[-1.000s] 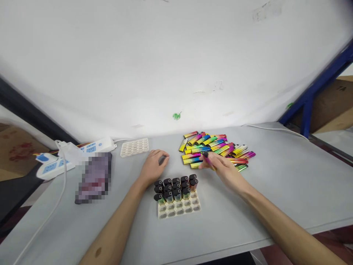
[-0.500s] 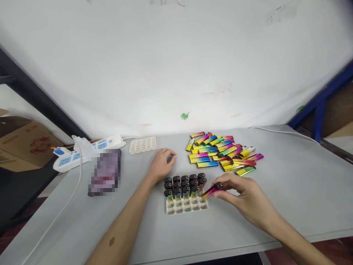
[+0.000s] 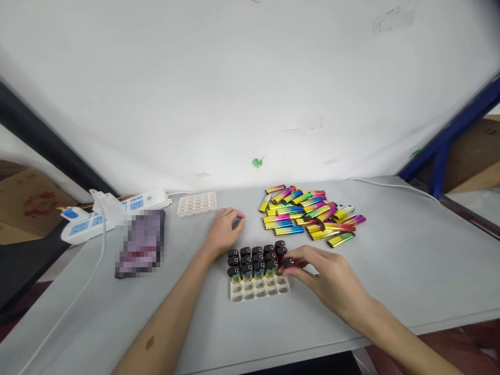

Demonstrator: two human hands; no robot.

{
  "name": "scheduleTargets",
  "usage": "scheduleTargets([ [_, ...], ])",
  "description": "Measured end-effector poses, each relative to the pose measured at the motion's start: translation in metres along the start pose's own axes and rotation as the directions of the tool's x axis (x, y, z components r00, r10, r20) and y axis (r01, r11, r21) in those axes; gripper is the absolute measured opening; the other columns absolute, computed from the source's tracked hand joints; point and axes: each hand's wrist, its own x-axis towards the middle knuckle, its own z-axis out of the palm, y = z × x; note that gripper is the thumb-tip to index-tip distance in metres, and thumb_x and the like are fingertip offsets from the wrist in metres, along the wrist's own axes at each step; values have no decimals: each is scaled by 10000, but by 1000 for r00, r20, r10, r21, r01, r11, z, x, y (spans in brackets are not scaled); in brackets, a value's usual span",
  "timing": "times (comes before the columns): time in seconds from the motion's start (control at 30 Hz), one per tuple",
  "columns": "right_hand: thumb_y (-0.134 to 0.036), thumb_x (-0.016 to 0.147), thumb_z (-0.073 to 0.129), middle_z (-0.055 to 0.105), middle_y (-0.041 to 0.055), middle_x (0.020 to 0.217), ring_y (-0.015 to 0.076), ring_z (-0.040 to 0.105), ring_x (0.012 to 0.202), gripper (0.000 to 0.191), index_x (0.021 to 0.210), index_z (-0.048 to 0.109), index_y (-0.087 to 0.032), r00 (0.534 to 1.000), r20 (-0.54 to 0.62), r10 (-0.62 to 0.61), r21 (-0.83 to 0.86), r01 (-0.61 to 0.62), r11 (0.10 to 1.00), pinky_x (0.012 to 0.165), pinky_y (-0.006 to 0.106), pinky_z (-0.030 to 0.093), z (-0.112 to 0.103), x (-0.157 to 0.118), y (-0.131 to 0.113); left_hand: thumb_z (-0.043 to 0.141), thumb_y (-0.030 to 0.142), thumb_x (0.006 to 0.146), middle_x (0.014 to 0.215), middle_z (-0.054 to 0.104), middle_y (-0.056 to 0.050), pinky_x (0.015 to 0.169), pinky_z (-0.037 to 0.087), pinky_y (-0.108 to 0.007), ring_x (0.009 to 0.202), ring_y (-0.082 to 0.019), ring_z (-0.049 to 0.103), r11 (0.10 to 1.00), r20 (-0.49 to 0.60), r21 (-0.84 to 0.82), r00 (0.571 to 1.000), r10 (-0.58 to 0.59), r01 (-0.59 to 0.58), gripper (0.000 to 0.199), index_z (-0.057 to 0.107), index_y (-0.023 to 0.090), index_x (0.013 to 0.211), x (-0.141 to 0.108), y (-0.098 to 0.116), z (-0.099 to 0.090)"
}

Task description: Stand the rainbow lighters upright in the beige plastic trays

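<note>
My right hand (image 3: 326, 273) pinches a black-topped lighter (image 3: 288, 262) between thumb and fingers. That lighter is at the right end of the third row of a cream tray (image 3: 260, 296), and its lower part is mostly hidden. Several black-capped lighters (image 3: 258, 258) stand upright in the tray's back rows; the two front rows of slots show bare. My left hand (image 3: 225, 232) rests on the table behind the tray's left side, fingers loosely bent, thumb apart, holding nothing I can see. A pile of shiny multicoloured lighters (image 3: 308, 211) lies behind my right hand.
A second cream tray (image 3: 197, 203) lies near the wall. To the left are a white power strip (image 3: 113, 213) with a trailing white cable (image 3: 102, 250) and a blurred purple item (image 3: 141, 243). Cardboard boxes (image 3: 35, 203) stand beyond the grey table (image 3: 219, 333).
My right hand has moved left with the lighter, which has gone from tilted beside the tray to roughly upright at the third row's right end. My left hand stays resting on the table.
</note>
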Motion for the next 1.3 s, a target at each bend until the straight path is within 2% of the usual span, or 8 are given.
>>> scheduleTargets([
  [0.3, -357, 871, 693, 767, 25, 889, 217, 694, 707, 111, 938, 708, -271, 997, 57, 53, -187, -41, 982, 615, 325, 489, -7, 4, -10, 497, 293, 909, 1026, 697, -57, 952, 472, -432, 1029, -246, 583, 1000, 14, 7, 1000, 3, -3, 172, 656, 231, 931, 1, -2, 1],
  [0.53, -369, 885, 663, 704, 22, 710, 168, 557, 542, 149, 793, 706, -260, 991, 128, 47, -351, 1, 937, 516, 292, 273, -9, 8, -16, 497, 284, 900, 1020, 696, -55, 958, 468, -429, 1035, -249, 578, 1000, 13, 7, 1000, -5, 5, 168, 655, 231, 922, 2, 0, 0],
  [0.67, -436, 849, 701, 714, 29, 719, 187, 569, 589, 213, 732, 704, -258, 973, 198, 121, -347, -46, 937, 526, 288, 275, -28, 17, -17, 499, 283, 904, 1019, 694, -52, 957, 467, -420, 1041, -248, 577, 1000, 15, 13, 1000, -3, 3, 161, 650, 230, 923, 1, 0, 0],
  [0.73, -491, 907, 610, 722, 32, 762, 200, 587, 630, 264, 812, 717, -269, 976, 168, 137, -341, -73, 937, 556, 297, 320, -41, 31, -12, 496, 283, 908, 1024, 694, -51, 958, 466, -420, 1044, -247, 578, 1000, 16, 14, 1000, -2, 2, 162, 649, 230, 924, 1, 0, 0],
  [0.83, -479, 975, 471, 695, 54, 761, 216, 580, 651, 350, 837, 692, -245, 991, 6, 131, -376, -119, 919, 582, 322, 358, -52, 63, 7, 494, 284, 910, 1023, 696, -50, 957, 467, -422, 1039, -247, 581, 1000, 18, 14, 1000, 0, 0, 164, 649, 230, 924, 1, 1, 0],
  [0.97, -294, 949, 484, 675, 131, 1041, 327, 542, 1036, 254, 1006, 708, -189, 996, -71, -57, -575, 6, 818, 846, 428, 445, -41, 99, 45, 496, 284, 906, 1020, 696, -54, 953, 471, -426, 1036, -250, 585, 1000, 20, 12, 1000, -8, 8, 166, 652, 229, 921, 1, 1, -1],
  [1.13, -263, 912, 536, 594, 170, 1184, 356, 479, 1125, 256, 1061, 704, -141, 993, -32, -111, -666, 62, 743, 925, 490, 456, -24, 99, 74, 491, 285, 902, 1033, 694, -53, 960, 466, -424, 1045, -251, 577, 1000, 27, 6, 999, -23, 23, 174, 653, 229, 930, 1, 3, -2],
  [1.3, -332, 929, 561, 619, 122, 1112, 319, 504, 1081, 194, 1012, 673, -198, 975, -136, -176, -522, 81, 849, 941, 493, 463, -21, 92, 74, 486, 316, 914, 1041, 692, -58, 975, 452, -425, 1042, -250, 572, 999, 44, -1, 999, -32, 32, 201, 660, 221, 940, 1, 4, -3],
])
